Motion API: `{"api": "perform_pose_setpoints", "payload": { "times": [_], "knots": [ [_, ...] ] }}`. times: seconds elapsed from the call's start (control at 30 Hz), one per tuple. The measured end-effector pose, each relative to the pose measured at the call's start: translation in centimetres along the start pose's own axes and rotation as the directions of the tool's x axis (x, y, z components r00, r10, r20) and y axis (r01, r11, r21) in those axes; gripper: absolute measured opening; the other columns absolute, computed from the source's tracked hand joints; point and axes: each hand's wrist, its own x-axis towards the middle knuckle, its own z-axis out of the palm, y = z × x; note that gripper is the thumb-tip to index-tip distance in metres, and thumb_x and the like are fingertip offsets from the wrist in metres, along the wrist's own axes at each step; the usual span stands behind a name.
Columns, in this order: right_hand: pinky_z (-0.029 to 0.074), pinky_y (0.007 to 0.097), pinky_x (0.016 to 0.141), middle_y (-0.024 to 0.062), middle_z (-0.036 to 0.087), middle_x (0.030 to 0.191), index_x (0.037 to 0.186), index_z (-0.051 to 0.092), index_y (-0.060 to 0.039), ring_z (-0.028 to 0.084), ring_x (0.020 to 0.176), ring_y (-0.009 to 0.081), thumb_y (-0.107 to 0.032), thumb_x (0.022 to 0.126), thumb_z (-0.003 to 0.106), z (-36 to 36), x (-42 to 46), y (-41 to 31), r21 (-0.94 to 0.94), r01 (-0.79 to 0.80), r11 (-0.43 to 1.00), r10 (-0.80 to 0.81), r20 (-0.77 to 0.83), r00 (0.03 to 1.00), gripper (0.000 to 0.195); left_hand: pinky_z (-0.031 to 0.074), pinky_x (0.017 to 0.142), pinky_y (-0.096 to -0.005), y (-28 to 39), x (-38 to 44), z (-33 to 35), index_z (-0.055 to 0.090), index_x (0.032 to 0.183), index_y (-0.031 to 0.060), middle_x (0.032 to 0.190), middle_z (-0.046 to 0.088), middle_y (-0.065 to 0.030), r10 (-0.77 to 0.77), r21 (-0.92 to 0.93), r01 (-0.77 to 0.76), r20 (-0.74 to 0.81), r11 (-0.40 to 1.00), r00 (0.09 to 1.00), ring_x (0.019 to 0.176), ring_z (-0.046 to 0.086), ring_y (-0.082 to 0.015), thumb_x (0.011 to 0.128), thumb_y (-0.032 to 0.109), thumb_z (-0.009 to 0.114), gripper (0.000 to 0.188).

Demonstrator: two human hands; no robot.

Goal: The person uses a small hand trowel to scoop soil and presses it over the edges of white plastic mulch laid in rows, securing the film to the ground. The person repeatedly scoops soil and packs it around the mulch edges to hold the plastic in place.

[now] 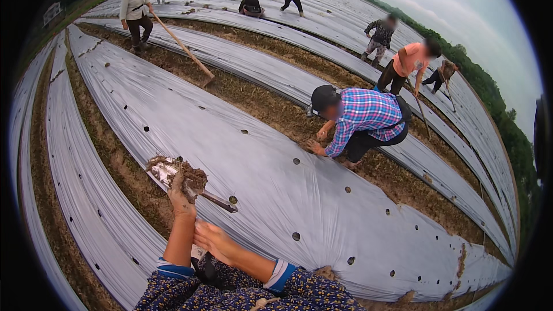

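Observation:
My muddy left hand is raised over the near edge of a plastic-covered bed. Right at its fingers is a clump of soil and dry plant matter; whether the hand grips it is unclear. Beside and partly behind that hand is a soil-caked hand tool with a metal blade and a dark handle, which points right. My right hand has its fingers stretched out against my left wrist and holds nothing visible. Silvery plastic film with rows of planting holes spreads beneath.
Across the bed a person in a checked shirt crouches, hands at the soil furrow. A person at upper left holds a long-handled hoe. Several other people stand or bend among further film-covered beds. A narrow furrow runs at left.

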Motion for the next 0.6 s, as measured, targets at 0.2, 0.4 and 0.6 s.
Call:
{"api": "perform_pose_setpoints", "payload": {
  "times": [0.2, 0.4, 0.6],
  "knots": [
    [0.031, 0.0298, 0.095, 0.0066, 0.044, 0.117, 0.115, 0.038, -0.005, 0.041, 0.11, 0.0156, -0.036, 0.086, 0.047, -1.4, 1.8, 0.4, 0.087, -0.088, 0.992, 0.089, 0.0, 0.996, 0.044, 0.049, 0.068, -0.0325, -1.5, 0.0, -0.3, 0.053, 0.106, -0.0003, 0.097, 0.056, -0.0076, 0.002, 0.033, -0.004, 0.077, 0.999, 0.997, 0.082, 0.057, -0.0199, 0.083, 0.023, 0.046, 0.033],
    [0.029, 0.0306, 0.097, 0.0099, 0.038, 0.126, 0.127, 0.027, -0.0002, 0.038, 0.115, 0.0182, -0.033, 0.086, 0.046, -0.3, -0.9, -0.1, 0.015, -0.028, 0.999, 0.029, -0.057, 0.998, 0.056, 0.052, 0.049, -0.0365, -0.3, 0.0, 1.1, 0.053, 0.105, 0.0007, 0.095, 0.057, -0.0082, 0.006, -0.002, -0.006, -0.033, 1.0, 0.999, 0.081, 0.058, -0.0217, 0.082, 0.017, 0.043, 0.03],
    [0.03, 0.0347, 0.096, 0.0153, 0.04, 0.124, 0.128, 0.024, 0.002, 0.034, 0.118, 0.0214, -0.027, 0.086, 0.048, -1.9, -1.5, -2.8, -0.354, 0.179, 0.918, -0.197, -0.013, 0.98, 0.056, 0.049, 0.074, -0.0357, 0.6, 0.4, -0.1, 0.051, 0.107, 0.0019, 0.098, 0.058, -0.0094, -0.001, 0.008, 0.002, -0.034, 1.0, 0.999, 0.089, 0.057, -0.023, 0.082, 0.021, 0.046, 0.032]
  ]
}}
